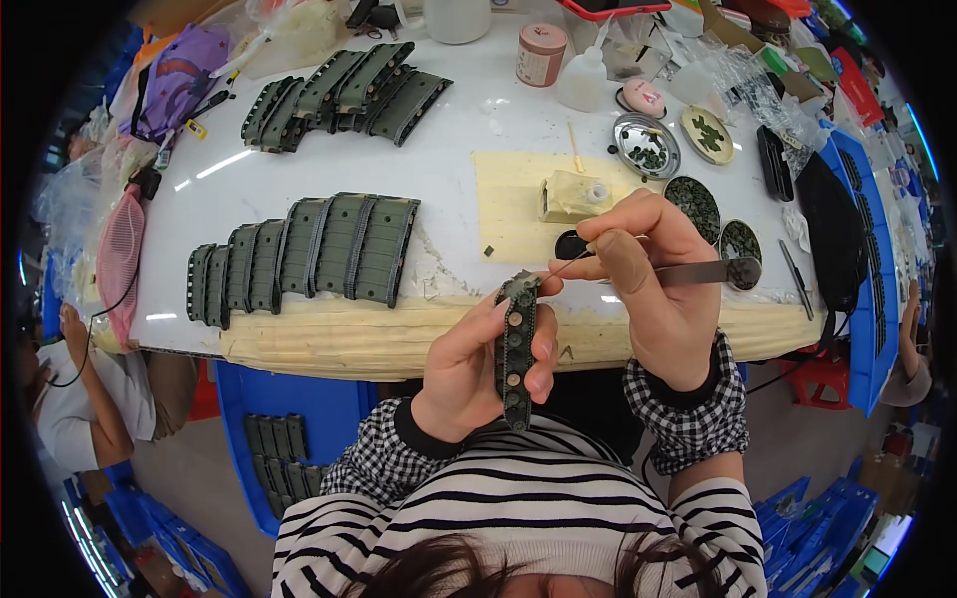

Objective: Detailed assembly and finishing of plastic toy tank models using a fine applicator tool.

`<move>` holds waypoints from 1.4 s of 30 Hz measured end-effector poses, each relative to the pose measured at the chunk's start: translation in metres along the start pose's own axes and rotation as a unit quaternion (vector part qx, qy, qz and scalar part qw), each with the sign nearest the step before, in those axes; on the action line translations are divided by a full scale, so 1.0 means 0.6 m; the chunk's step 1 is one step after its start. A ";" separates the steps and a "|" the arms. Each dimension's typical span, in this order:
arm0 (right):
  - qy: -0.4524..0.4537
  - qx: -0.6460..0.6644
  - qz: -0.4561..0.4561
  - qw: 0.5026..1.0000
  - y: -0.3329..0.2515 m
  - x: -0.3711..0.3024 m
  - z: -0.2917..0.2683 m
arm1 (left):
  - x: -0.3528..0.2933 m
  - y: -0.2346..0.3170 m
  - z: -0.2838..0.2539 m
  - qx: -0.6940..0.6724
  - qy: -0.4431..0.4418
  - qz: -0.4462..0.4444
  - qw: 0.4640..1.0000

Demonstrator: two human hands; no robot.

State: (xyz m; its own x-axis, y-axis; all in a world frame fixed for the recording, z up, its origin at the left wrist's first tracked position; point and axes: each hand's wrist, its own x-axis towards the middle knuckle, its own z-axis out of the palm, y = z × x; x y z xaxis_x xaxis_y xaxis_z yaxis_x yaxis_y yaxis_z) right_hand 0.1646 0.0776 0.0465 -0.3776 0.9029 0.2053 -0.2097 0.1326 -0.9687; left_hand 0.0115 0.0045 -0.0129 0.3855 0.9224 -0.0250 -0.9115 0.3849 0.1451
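While the left hand [461, 371] pinches the green piece [515, 351], it kinda points near-to-far.
Right hand [666, 299] sits just right of its far end, pinching a thin tool [573, 261].

Head view from the left one of two fisheye cameras worn side by side on the head. The lens faces steeply downward and forward over the worktop [449, 224], upright and unmirrored. Strands of hair [434, 568] and the striped shirt [498, 498] fill the lower edge, closest to the lens; the left fingers [473, 336] and right fingers [626, 265] appear at close range near the centre. Toward the dark circular rim, straight edges bend.
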 end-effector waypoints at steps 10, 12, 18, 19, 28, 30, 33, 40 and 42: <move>-0.017 -0.022 0.000 1.000 -0.003 0.003 -0.001 | 0.002 -0.001 0.000 0.002 -0.003 0.000 1.000; 0.001 0.003 -0.016 1.000 0.001 0.004 -0.003 | 0.002 0.000 -0.002 0.001 -0.007 0.000 1.000; 0.128 -0.257 -0.106 0.952 0.014 0.033 -0.050 | 0.002 0.013 0.019 0.096 0.025 0.036 0.994; 0.145 -0.345 -0.126 0.919 0.019 0.039 -0.060 | 0.002 0.014 0.029 0.120 0.049 0.048 0.990; 0.132 -0.445 -0.223 0.857 0.031 0.046 -0.052 | -0.010 0.030 0.030 0.486 0.107 0.111 0.860; 0.169 -0.407 -0.251 0.862 0.005 0.032 -0.043 | -0.014 0.031 0.028 0.526 0.113 0.127 0.833; 0.090 -0.252 -0.197 0.943 -0.009 0.009 -0.027 | -0.013 0.027 0.031 0.562 0.118 0.158 0.804; -0.019 -0.058 -0.067 0.996 0.004 -0.007 -0.001 | -0.010 0.021 0.034 0.620 0.113 0.162 0.759; -0.020 -0.057 -0.065 0.996 0.007 -0.007 -0.002 | -0.010 0.021 0.036 0.628 0.114 0.163 0.753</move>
State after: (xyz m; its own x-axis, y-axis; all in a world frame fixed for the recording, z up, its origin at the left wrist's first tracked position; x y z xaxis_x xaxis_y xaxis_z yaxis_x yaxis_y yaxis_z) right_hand 0.1663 0.0751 0.0417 -0.3899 0.8588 0.3324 -0.1557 0.2943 -0.9430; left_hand 0.0006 0.0029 0.0103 0.0060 0.9979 0.0652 -0.0428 -0.0648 0.9970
